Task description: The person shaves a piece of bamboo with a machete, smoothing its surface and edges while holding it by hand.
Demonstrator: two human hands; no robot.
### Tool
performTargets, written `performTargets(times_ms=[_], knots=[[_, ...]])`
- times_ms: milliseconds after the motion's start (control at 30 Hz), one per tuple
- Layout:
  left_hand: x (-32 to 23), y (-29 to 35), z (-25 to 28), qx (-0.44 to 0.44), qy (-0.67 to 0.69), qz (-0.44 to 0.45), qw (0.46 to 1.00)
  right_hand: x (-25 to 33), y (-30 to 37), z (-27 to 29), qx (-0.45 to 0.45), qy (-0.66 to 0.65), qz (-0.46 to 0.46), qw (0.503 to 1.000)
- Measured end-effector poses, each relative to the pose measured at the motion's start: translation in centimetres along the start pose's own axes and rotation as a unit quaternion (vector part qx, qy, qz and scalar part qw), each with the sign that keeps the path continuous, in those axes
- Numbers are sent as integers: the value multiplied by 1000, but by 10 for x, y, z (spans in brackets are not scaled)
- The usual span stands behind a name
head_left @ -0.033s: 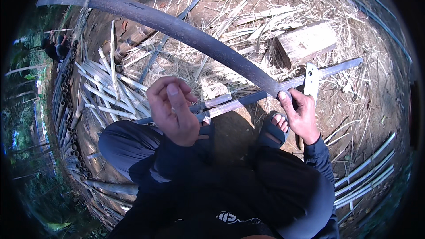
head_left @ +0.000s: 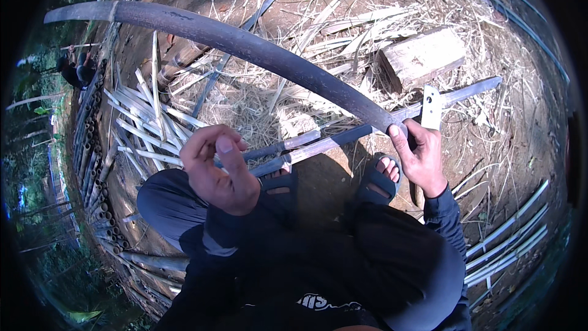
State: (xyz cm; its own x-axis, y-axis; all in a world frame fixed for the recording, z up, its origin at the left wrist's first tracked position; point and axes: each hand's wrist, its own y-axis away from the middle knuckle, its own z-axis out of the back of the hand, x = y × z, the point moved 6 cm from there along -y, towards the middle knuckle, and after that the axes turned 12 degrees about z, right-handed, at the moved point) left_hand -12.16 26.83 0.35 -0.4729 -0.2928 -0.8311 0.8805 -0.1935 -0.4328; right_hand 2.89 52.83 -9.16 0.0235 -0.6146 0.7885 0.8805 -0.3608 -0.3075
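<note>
A long dark bamboo strip [head_left: 245,45] arcs from the upper left down to my right hand [head_left: 422,156]. That hand grips its near end, thumb on top. A pale flat knife blade [head_left: 432,108] with round holes rises beyond the same fist, and what looks like its handle shows below, so the fist seems closed round the knife too. My left hand [head_left: 220,168] is raised over my left knee, apart from the strip. Its fingers curl in, the thumb lies against them, and nothing shows in it. Split bamboo pieces [head_left: 324,145] lie across in front of my feet.
A squared wooden block [head_left: 422,58] stands amid pale shavings [head_left: 367,18]. Pale split strips [head_left: 144,119] are heaped at left, with more strips [head_left: 511,245] at lower right. Stacked bamboo poles [head_left: 92,165] line the left edge. A person [head_left: 76,70] is far off at upper left.
My left hand has shifted left and slightly nearer to me. The strip's far end has dipped a little, and my right hand keeps its grip, moved slightly to the right.
</note>
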Motion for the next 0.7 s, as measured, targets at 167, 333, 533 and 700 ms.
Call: performTargets(times_ms=[167, 333, 533, 700], knots=[[-121, -52, 80, 58, -453, -357, 815, 8, -26, 31, 61, 19, 62, 996], [-91, -60, 50, 494, -519, -120, 687, 37, -58, 66, 184, 95, 171, 963], [10, 57, 35, 649, -65, 468, 596, 40, -86, 88, 22, 270, 327, 905], [40, 93, -69, 567, 57, 535, 624, -102, -7, 109, -191, 173, -119, 959]])
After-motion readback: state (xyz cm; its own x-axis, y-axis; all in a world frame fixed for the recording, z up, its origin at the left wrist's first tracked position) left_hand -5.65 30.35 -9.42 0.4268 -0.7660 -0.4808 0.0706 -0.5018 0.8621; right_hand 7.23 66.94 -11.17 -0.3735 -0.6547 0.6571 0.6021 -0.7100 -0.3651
